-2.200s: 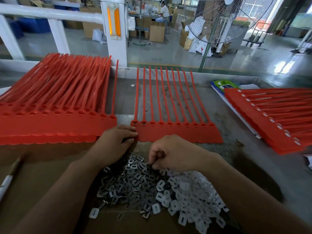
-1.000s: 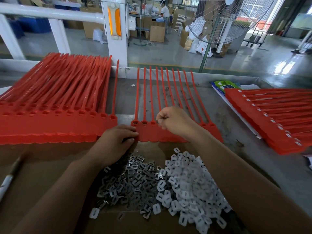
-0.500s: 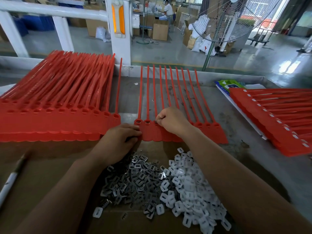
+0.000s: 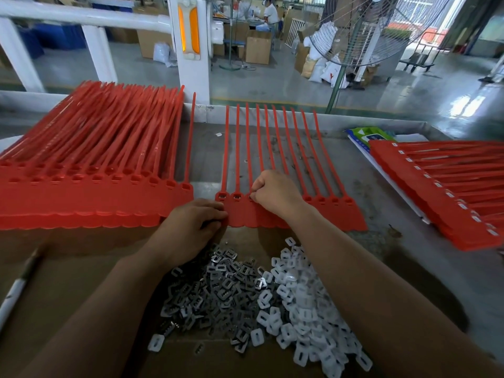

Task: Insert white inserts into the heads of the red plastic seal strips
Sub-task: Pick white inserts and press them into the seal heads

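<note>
A joined row of red seal strips (image 4: 327,216) lies in front of me, heads toward me and tails pointing away. The two leftmost heads (image 4: 229,197) show grey inserts. My right hand (image 4: 275,192) is curled over the third head, fingertips pinched together on it; the insert they hold is hidden. My left hand (image 4: 188,225) grips the row's near left corner with bent fingers. A heap of white inserts (image 4: 300,309) lies on cardboard below my right forearm.
Grey metal clips (image 4: 223,290) are piled left of the white ones. A thick stack of red strips (image 4: 81,197) fills the left, and another stack (image 4: 450,192) lies at the right. A pen (image 4: 16,293) lies on the cardboard (image 4: 68,282). A standing fan (image 4: 368,31) is beyond the table.
My right hand left the pile of inserts, moved up to the strip heads, and now pinches at the third head. My left hand stayed on the row's corner.
</note>
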The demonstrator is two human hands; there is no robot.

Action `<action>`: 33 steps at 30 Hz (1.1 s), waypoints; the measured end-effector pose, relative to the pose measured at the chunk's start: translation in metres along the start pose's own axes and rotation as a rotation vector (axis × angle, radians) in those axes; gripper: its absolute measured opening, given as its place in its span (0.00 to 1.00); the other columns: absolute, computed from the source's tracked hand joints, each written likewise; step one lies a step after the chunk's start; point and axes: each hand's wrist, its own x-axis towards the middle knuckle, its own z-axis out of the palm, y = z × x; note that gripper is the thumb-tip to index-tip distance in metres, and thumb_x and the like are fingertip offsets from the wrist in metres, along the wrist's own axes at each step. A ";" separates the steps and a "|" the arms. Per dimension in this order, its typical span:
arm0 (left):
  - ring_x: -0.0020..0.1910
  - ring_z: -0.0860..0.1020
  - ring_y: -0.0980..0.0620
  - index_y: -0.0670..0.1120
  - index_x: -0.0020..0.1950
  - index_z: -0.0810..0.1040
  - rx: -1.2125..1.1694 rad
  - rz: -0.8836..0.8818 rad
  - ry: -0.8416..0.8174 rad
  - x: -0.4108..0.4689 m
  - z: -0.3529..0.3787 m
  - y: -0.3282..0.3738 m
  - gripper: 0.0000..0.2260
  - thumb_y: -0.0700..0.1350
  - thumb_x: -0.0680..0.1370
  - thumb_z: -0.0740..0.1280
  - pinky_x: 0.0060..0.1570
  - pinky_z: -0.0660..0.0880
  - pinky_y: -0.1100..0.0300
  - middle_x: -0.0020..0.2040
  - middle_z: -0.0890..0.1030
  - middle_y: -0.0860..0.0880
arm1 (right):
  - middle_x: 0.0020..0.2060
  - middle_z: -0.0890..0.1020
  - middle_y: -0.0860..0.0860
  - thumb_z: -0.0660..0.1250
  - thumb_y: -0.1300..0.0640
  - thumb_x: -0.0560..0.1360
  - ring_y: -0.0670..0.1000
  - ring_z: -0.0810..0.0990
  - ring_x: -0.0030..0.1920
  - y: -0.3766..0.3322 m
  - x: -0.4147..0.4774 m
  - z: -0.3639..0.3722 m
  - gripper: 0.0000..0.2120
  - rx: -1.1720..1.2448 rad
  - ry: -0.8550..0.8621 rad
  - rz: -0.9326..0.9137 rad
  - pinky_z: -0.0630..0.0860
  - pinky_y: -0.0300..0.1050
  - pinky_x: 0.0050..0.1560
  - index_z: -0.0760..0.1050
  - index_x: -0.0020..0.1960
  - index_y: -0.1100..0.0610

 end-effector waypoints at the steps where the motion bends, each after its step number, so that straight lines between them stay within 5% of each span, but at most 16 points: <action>1: 0.57 0.68 0.63 0.45 0.59 0.78 0.002 0.002 0.000 0.000 0.000 0.000 0.12 0.38 0.75 0.64 0.59 0.60 0.69 0.62 0.75 0.51 | 0.51 0.81 0.56 0.63 0.61 0.76 0.53 0.79 0.51 0.000 0.000 0.000 0.08 0.002 0.003 0.010 0.76 0.47 0.51 0.80 0.49 0.61; 14: 0.57 0.69 0.61 0.45 0.58 0.78 -0.014 -0.013 0.002 0.000 -0.001 0.000 0.12 0.38 0.75 0.65 0.60 0.61 0.67 0.61 0.75 0.52 | 0.56 0.80 0.53 0.62 0.61 0.77 0.49 0.77 0.56 0.001 -0.006 -0.007 0.10 0.083 -0.030 -0.040 0.67 0.36 0.49 0.80 0.54 0.58; 22: 0.57 0.69 0.62 0.45 0.58 0.79 -0.015 -0.007 0.001 0.000 -0.001 0.001 0.12 0.38 0.75 0.65 0.59 0.61 0.68 0.61 0.75 0.52 | 0.52 0.80 0.50 0.64 0.58 0.76 0.41 0.71 0.45 -0.004 -0.033 -0.025 0.07 0.155 -0.002 -0.145 0.64 0.30 0.39 0.78 0.51 0.57; 27: 0.58 0.69 0.62 0.46 0.58 0.78 0.009 -0.010 -0.020 0.001 -0.001 -0.001 0.12 0.40 0.76 0.64 0.60 0.61 0.68 0.62 0.75 0.53 | 0.44 0.78 0.44 0.69 0.57 0.73 0.36 0.72 0.39 -0.020 -0.066 -0.030 0.08 0.120 -0.250 -0.318 0.69 0.25 0.39 0.78 0.52 0.55; 33: 0.58 0.68 0.63 0.46 0.58 0.79 -0.005 -0.025 -0.019 0.000 0.000 -0.002 0.12 0.39 0.76 0.64 0.59 0.59 0.70 0.62 0.75 0.53 | 0.48 0.77 0.43 0.72 0.56 0.70 0.35 0.70 0.37 -0.026 -0.090 -0.026 0.17 0.011 -0.421 -0.422 0.66 0.25 0.38 0.77 0.58 0.53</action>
